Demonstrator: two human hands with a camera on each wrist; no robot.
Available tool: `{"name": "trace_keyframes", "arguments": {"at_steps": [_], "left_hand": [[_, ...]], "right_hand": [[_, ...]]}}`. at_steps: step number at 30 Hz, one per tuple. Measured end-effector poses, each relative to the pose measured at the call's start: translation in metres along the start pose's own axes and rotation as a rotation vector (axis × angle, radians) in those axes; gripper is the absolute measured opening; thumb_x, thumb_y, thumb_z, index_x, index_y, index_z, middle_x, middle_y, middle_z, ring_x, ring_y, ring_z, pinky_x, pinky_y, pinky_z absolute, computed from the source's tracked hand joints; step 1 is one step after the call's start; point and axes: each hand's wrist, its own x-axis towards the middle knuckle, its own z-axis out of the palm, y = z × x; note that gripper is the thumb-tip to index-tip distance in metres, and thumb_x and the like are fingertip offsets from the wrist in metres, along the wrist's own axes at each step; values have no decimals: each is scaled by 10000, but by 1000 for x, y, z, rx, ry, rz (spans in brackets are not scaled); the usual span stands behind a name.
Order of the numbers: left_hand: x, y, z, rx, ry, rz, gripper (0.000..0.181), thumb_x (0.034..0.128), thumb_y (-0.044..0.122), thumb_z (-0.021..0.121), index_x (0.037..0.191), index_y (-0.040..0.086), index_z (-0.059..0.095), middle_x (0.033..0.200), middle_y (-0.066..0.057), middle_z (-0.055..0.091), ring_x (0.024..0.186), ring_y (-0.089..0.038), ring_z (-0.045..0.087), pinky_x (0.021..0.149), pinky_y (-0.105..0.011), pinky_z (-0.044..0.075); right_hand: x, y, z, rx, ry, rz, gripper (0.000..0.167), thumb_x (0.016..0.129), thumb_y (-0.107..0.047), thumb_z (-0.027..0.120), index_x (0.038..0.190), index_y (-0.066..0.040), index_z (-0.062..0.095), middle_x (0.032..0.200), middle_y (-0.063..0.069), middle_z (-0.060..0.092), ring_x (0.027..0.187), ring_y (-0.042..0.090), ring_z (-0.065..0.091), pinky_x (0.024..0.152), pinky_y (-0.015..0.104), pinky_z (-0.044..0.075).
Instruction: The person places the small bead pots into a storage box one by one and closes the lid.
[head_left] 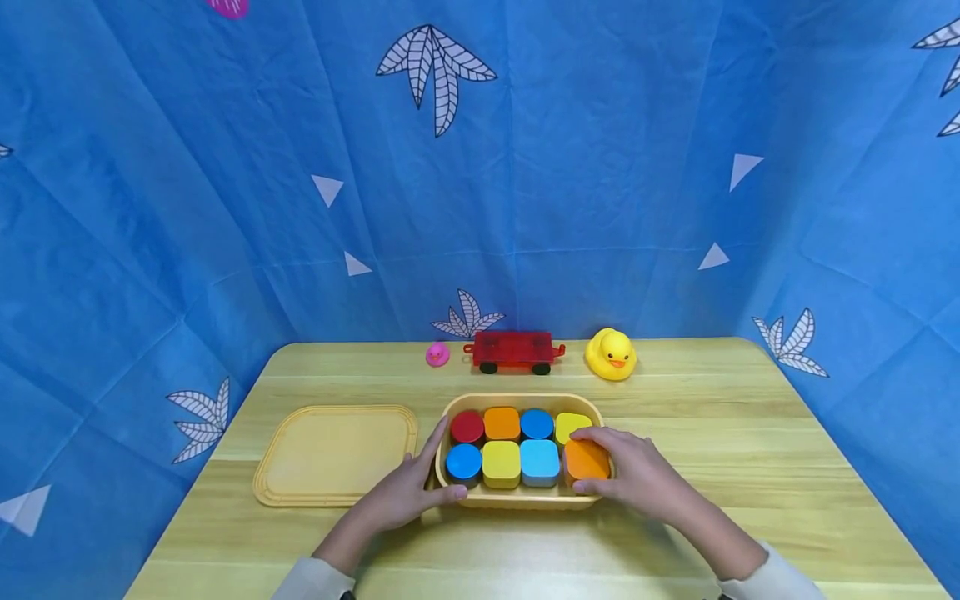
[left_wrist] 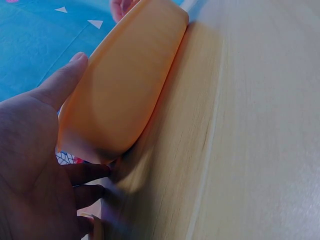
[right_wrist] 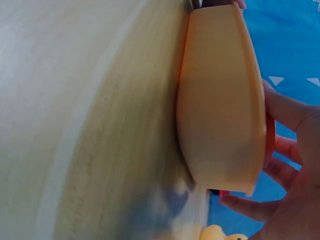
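In the head view a yellow-tan plastic box (head_left: 525, 502) holds two rows of blocks with red, orange, blue and yellow tops. My right hand (head_left: 637, 471) pinches an orange rounded-square block (head_left: 587, 461) between thumb and fingers at the box's front right corner. The right wrist view shows that block's orange edge (right_wrist: 270, 137) just above the rim. My left hand (head_left: 408, 487) holds the box's left end, thumb at the front rim and fingers around the far side. In the left wrist view the thumb (left_wrist: 70, 75) lies against the rim of the box (left_wrist: 125, 80).
A matching flat lid (head_left: 337, 454) lies on the wooden table (head_left: 720, 417) left of the box. Behind the box stand a small pink duck (head_left: 437, 354), a red toy wagon (head_left: 513, 350) and a yellow duck (head_left: 611, 354). A blue patterned cloth (head_left: 570, 167) hangs behind the table.
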Motion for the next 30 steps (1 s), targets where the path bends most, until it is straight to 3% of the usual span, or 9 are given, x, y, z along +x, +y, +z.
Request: {"name": "trace_keyframes", "arguments": {"at_steps": [6,11,21,30], "left_hand": [[0,-1,-2,6,3,9,1072,902,602,716,1663,385,-8,1693,-135,259,1461,-503,373,1244,-646,76],[-1,0,-2,1,1,20,1078,903,594,720,1665,372,-9,1690,-148,262,1446,-520,383,1240,-653,81],[0,-1,0,1,-1,20,1076,901,614,710,1665,375,-10,1689,-147,264,1443,-529,381,1234,-664,93],[0,-2,-1,10,-1,22,1070,909,596,713,1664,376,-13,1691,-148,255,1444,-517,388,1245,-643,82]], "right_hand": [[7,0,6,54,-27,40,596,781,-337,917,1294,-160,670,1305,21,671,1135,250,614,1008,516,516],[11,3,9,59,-29,48,593,760,-312,935,1271,-171,670,1288,2,653,1158,255,603,1025,518,507],[14,9,11,105,-70,77,590,752,-315,939,1255,-156,676,1213,1,620,1017,180,562,923,430,514],[19,6,10,92,-105,62,560,732,-261,954,1194,-137,663,1195,22,603,1112,258,570,1006,519,488]]}}
